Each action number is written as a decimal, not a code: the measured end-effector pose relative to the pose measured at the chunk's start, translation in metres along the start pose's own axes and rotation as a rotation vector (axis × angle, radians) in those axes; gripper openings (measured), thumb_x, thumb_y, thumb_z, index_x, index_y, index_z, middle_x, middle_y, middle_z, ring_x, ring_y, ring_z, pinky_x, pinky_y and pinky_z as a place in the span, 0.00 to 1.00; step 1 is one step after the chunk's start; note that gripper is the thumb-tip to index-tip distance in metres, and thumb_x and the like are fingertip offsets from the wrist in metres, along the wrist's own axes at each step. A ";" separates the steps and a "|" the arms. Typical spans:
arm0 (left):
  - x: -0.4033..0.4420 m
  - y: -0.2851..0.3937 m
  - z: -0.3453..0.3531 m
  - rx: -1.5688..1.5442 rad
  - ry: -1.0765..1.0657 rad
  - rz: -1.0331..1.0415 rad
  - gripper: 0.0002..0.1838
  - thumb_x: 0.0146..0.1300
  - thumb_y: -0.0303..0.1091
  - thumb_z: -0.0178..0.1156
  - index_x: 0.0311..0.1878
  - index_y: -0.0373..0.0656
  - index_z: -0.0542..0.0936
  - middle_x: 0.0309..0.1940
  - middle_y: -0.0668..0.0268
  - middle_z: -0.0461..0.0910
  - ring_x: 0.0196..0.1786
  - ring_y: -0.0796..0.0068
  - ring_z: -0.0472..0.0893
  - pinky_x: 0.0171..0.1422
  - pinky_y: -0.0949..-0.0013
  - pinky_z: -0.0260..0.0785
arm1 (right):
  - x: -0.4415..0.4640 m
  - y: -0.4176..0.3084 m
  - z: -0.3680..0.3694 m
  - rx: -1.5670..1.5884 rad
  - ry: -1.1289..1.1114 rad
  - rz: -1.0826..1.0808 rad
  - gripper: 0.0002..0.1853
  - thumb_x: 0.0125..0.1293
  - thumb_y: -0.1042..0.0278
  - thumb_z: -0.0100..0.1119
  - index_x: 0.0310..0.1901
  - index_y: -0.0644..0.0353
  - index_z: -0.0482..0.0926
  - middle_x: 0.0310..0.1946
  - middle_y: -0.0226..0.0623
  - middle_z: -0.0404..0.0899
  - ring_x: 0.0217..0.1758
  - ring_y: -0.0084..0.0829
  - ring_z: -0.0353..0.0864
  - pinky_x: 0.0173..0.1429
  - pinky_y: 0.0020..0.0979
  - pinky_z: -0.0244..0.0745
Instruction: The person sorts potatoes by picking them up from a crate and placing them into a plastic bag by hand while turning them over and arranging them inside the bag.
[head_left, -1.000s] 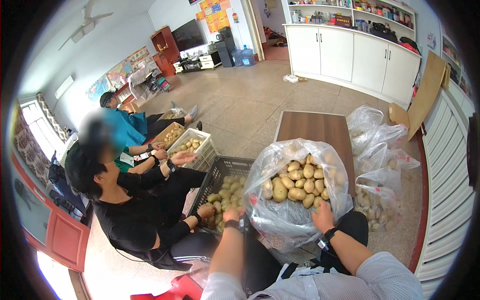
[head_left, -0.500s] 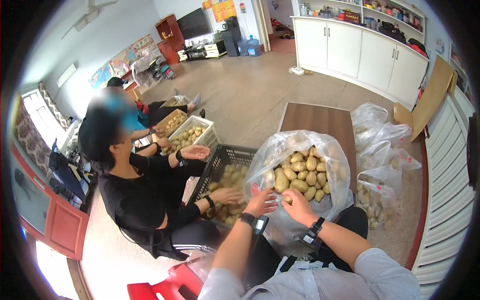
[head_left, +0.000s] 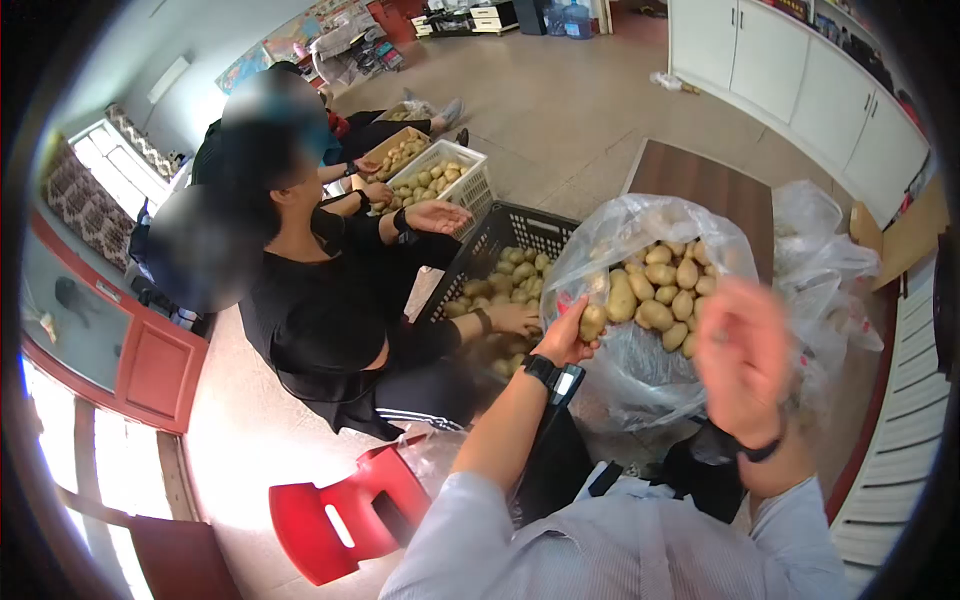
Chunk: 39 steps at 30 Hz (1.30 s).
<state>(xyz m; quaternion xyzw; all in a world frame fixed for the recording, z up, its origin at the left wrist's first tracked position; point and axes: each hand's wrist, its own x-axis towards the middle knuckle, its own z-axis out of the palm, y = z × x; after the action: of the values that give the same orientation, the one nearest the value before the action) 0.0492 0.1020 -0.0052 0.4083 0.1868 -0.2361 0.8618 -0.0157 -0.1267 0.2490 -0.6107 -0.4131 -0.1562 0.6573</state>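
Note:
My left hand (head_left: 566, 338) is closed around a potato (head_left: 592, 323) at the near left rim of a clear plastic bag (head_left: 640, 365). Many loose potatoes (head_left: 655, 290) fill the upper part of that open bag. Raised over the bag's right side is my right hand (head_left: 742, 370), smeared by motion, so its fingers and anything in them do not show clearly. Left of the bag stands a black plastic crate (head_left: 535, 225) with potatoes inside. A co-worker's hand (head_left: 515, 320) reaches into the crate, while that person's other hand (head_left: 438, 215) is held open above its far edge.
A white crate (head_left: 480, 190) and a cardboard box (head_left: 378, 152) of potatoes stand farther left, by other people. Filled plastic bags (head_left: 825, 270) sit to the right. Behind my bag is a brown board (head_left: 690, 180). A red stool (head_left: 320, 530) is at the lower left.
My right hand has left the bag's front, moving right and up. My left hand now holds a potato, where its fingers were spread before. The view has tilted down and turned left.

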 end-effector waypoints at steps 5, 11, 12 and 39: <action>-0.002 0.005 0.000 -0.025 0.128 0.072 0.28 0.71 0.65 0.47 0.43 0.47 0.75 0.29 0.60 0.77 0.22 0.70 0.71 0.22 0.71 0.58 | 0.031 -0.083 -0.023 0.280 -0.072 -0.500 0.26 0.58 0.85 0.59 0.60 0.66 0.70 0.34 0.33 0.70 0.31 0.23 0.66 0.34 0.23 0.63; -0.008 0.007 0.007 -0.051 0.186 0.058 0.20 0.70 0.60 0.52 0.44 0.54 0.74 0.30 0.66 0.77 0.23 0.70 0.71 0.21 0.72 0.56 | 0.034 -0.099 -0.038 0.370 -0.097 -0.608 0.25 0.57 0.85 0.60 0.58 0.64 0.69 0.33 0.34 0.69 0.31 0.24 0.65 0.33 0.25 0.61; -0.008 0.008 0.006 -0.049 0.180 0.051 0.18 0.70 0.60 0.52 0.44 0.56 0.74 0.31 0.66 0.77 0.23 0.70 0.71 0.21 0.72 0.56 | 0.033 -0.100 -0.044 0.369 -0.105 -0.611 0.25 0.56 0.85 0.60 0.57 0.64 0.69 0.33 0.34 0.69 0.31 0.25 0.65 0.33 0.26 0.61; 0.000 0.014 -0.014 -0.134 0.253 0.186 0.24 0.75 0.58 0.44 0.51 0.47 0.76 0.36 0.60 0.80 0.26 0.69 0.73 0.27 0.69 0.66 | 0.039 -0.117 -0.049 0.501 -0.172 -0.624 0.22 0.52 0.81 0.61 0.48 0.58 0.64 0.31 0.39 0.65 0.28 0.32 0.62 0.29 0.33 0.56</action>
<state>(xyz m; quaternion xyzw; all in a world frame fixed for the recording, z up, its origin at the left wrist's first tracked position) 0.0554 0.1211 -0.0047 0.3917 0.2704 -0.0888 0.8750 -0.0575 -0.1848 0.3603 -0.2879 -0.6571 -0.1912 0.6699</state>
